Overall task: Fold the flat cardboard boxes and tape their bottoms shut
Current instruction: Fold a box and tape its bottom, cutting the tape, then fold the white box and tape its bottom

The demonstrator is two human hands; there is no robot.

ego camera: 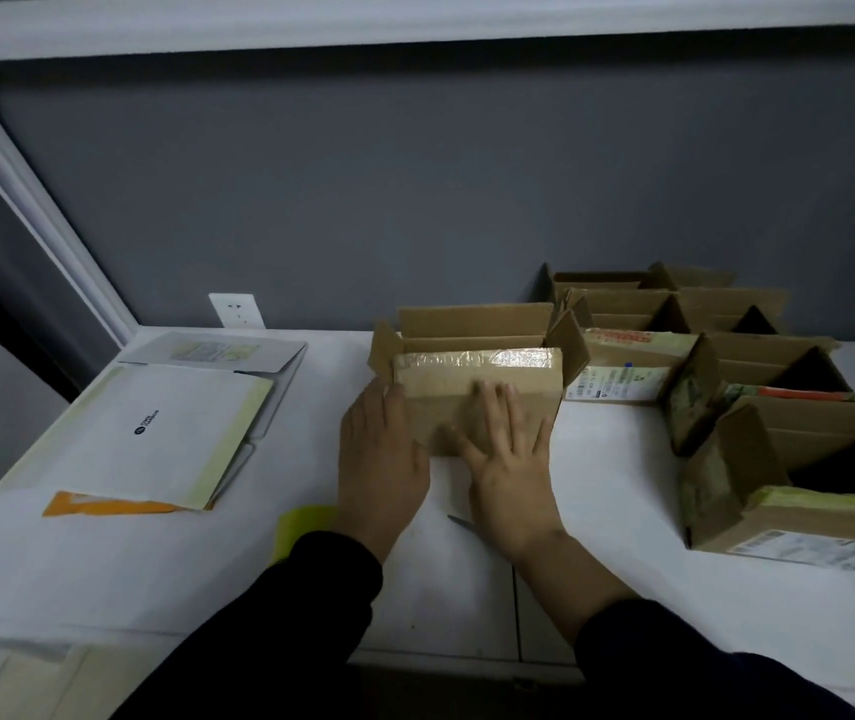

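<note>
A brown cardboard box (477,366) lies on its side on the white table (622,459), its open flaps facing the grey wall. A strip of clear shiny tape runs along its upper near edge. My left hand (383,459) rests against the box's left near corner, fingers together. My right hand (505,449) lies flat on the box's near face with fingers spread. Neither hand wraps around the box. A yellow-green thing (303,527), partly hidden by my left sleeve, lies near the front edge.
Several folded cardboard boxes (758,387) with open flaps stand in rows at the right, up to the wall. Flat white mailers (165,439) with an orange envelope beneath lie at the left. A thin dark blade-like tip (461,523) shows under my right wrist. A wall socket (237,310) is behind.
</note>
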